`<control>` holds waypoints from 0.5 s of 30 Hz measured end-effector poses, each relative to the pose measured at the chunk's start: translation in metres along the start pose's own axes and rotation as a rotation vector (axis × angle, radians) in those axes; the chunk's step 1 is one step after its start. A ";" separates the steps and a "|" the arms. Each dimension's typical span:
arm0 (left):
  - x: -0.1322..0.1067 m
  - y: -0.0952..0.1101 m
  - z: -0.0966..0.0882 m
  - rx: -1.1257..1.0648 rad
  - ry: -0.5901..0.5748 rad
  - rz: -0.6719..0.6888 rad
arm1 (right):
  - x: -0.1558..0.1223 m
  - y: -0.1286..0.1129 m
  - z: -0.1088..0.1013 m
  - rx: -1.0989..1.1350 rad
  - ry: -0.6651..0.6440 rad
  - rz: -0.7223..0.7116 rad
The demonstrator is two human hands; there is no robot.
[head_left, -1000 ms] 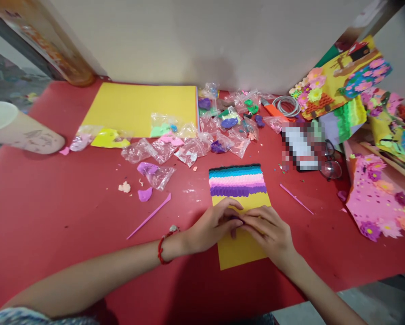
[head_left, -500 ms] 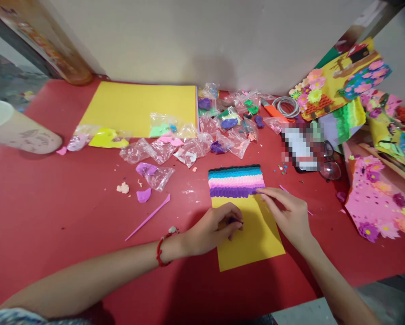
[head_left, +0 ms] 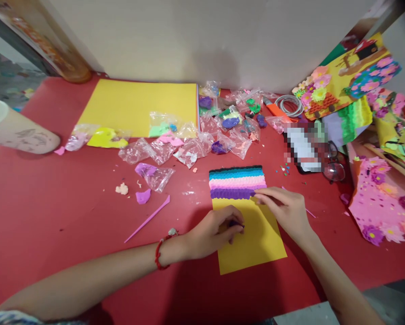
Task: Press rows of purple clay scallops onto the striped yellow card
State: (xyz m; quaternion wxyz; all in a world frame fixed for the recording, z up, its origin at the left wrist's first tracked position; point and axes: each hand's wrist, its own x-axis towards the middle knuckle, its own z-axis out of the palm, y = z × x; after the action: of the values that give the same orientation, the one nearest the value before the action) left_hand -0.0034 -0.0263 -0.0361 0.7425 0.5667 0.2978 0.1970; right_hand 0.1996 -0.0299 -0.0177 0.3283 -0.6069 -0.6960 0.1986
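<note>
Small yellow sheet (head_left: 253,246) laid flat on red table (head_left: 97,212), in front of the person. Its upper part is covered by clay rows (head_left: 236,177): black at the far edge, then blue, pale pink, pink; the nearest, a purple row (head_left: 229,194), is stopped short of the sheet's right edge. The lower part is left bare.

Left hand (head_left: 221,231) curled over the sheet; a dark purple lump (head_left: 235,223) is held between thumb and fingers, partly hidden. A red bracelet (head_left: 158,253) is worn at that wrist.

Right hand (head_left: 255,195): thumb and forefinger brought close together at the purple row's right end. Whether clay is gripped there cannot be told.

A pink stick (head_left: 147,219) is seen left of the sheet; bagged clay (head_left: 156,177) is scattered beyond. Glasses (head_left: 334,171) are placed farther right.
</note>
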 end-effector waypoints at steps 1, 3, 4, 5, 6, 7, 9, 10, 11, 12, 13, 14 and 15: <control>0.000 0.000 0.000 -0.001 0.001 -0.002 | 0.001 0.001 0.000 -0.008 -0.035 -0.030; 0.000 0.001 0.000 0.005 0.000 -0.008 | 0.001 0.002 -0.001 -0.021 -0.059 -0.063; 0.000 0.001 0.000 0.008 -0.003 -0.011 | 0.001 0.002 0.000 -0.031 -0.045 -0.068; 0.000 0.001 0.000 0.008 -0.006 -0.012 | 0.001 0.002 0.000 -0.041 -0.025 -0.066; 0.000 0.001 0.000 0.008 -0.009 -0.013 | 0.000 0.002 0.000 -0.051 -0.003 -0.058; 0.000 0.001 0.000 0.006 -0.011 -0.013 | 0.000 0.002 0.001 -0.061 0.018 -0.044; 0.000 0.001 -0.001 0.005 -0.008 -0.015 | -0.001 0.002 0.002 -0.075 0.043 -0.024; 0.000 0.000 -0.001 0.007 -0.006 -0.018 | -0.001 0.002 0.002 -0.080 0.038 -0.027; 0.000 0.000 -0.001 0.009 -0.004 -0.021 | -0.001 0.002 0.002 -0.086 0.022 -0.043; 0.000 0.001 -0.001 0.010 -0.004 -0.024 | -0.001 0.002 0.002 -0.091 0.001 -0.068; 0.000 0.001 -0.001 0.011 -0.003 -0.025 | 0.000 0.003 0.002 -0.096 -0.015 -0.094; 0.000 0.001 0.000 0.011 -0.003 -0.026 | 0.000 0.003 0.002 -0.103 -0.019 -0.112; 0.000 0.002 0.000 0.011 -0.003 -0.026 | 0.000 0.004 0.003 -0.112 -0.007 -0.122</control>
State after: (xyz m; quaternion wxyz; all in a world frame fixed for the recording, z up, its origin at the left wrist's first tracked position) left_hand -0.0036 -0.0257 -0.0347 0.7423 0.5672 0.3052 0.1848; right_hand 0.2006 -0.0292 -0.0221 0.3030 -0.5801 -0.7428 0.1412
